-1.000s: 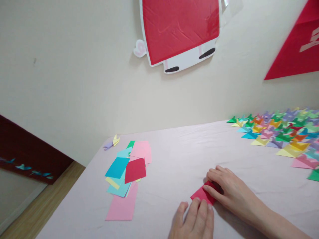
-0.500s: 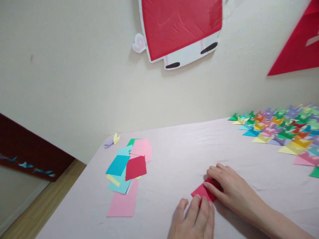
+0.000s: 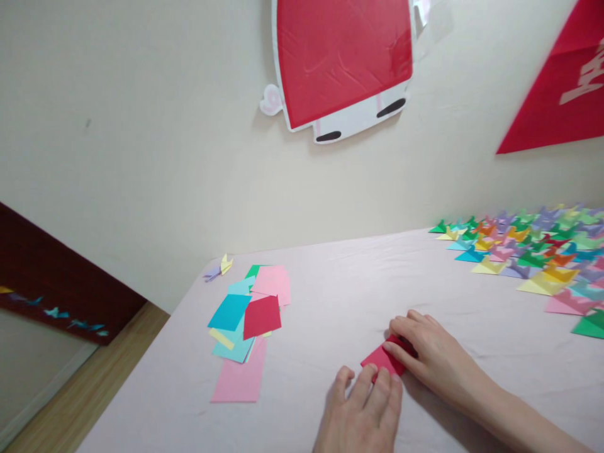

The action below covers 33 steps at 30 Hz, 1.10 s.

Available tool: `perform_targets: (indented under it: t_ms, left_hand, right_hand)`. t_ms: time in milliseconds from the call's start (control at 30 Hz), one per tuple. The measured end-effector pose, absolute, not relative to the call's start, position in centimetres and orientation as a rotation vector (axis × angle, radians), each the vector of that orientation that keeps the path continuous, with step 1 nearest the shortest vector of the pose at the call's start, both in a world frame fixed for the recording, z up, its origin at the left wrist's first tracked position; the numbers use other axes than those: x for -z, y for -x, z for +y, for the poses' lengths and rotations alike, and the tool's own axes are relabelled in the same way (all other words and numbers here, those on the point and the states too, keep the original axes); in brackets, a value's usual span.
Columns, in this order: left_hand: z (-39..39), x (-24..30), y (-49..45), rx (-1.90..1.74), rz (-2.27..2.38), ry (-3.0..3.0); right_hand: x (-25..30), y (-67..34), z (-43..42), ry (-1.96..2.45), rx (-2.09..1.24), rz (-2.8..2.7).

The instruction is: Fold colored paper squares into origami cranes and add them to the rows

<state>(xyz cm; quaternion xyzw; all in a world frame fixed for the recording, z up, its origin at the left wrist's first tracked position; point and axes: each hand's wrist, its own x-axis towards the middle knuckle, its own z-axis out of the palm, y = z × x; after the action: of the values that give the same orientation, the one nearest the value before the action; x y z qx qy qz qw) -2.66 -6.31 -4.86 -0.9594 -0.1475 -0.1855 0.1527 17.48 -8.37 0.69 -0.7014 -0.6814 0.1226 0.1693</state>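
A small folded piece of red origami paper lies on the cloth-covered table, partly hidden under my fingers. My right hand grips its right side, thumb on top and the other fingers curled round the far edge. At the near edge, my left hand presses its fingertips onto the paper. One outer finger of that hand is bent and stands apart from the paper; its thumb is hidden.
Loose coloured sheets, a dark red one among them, overlap on the left. Two small folded paper pieces sit at the far left corner. Rows of folded paper cranes fill the right back. Behind the table rises a wall.
The view has shifted slightly, so the wall decorations sit lower. Both hands stay on the red paper with almost no movement of their own.
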Motion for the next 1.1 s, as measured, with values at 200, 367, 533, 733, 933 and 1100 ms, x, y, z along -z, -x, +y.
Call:
perform_targets:
  t_ms: [200, 367, 533, 733, 933, 1100]
  left_hand:
    - [-6.5, 5.0, 2.7, 0.541, -0.487, 2.780]
    - [-6.7, 4.7, 2.7, 0.565, -0.490, 2.849]
    - [-6.8, 4.2, 2.8, 0.535, -0.502, 2.902]
    - [-7.1, 3.0, 3.0, 0.447, -0.529, 3.016]
    - [-7.5, 3.0, 2.7, 0.402, -0.617, 3.048]
    - [-7.5, 3.1, 2.6, 0.427, -0.614, 3.017]
  right_hand:
    - [-1.1, -17.3, -8.4, 2.009, -0.337, -1.921]
    - [-1.2, -17.1, -8.6, 2.016, -0.311, -1.909]
    - [-0.9, -17.0, -8.7, 1.979, -0.249, -1.901]
    - [-0.8, -17.3, -8.9, 1.963, -0.239, -1.852]
    - [-1.1, -17.4, -10.6, 1.760, -0.304, -1.882]
    - [-0.3, -16.7, -11.2, 1.849, -0.245, -1.834]
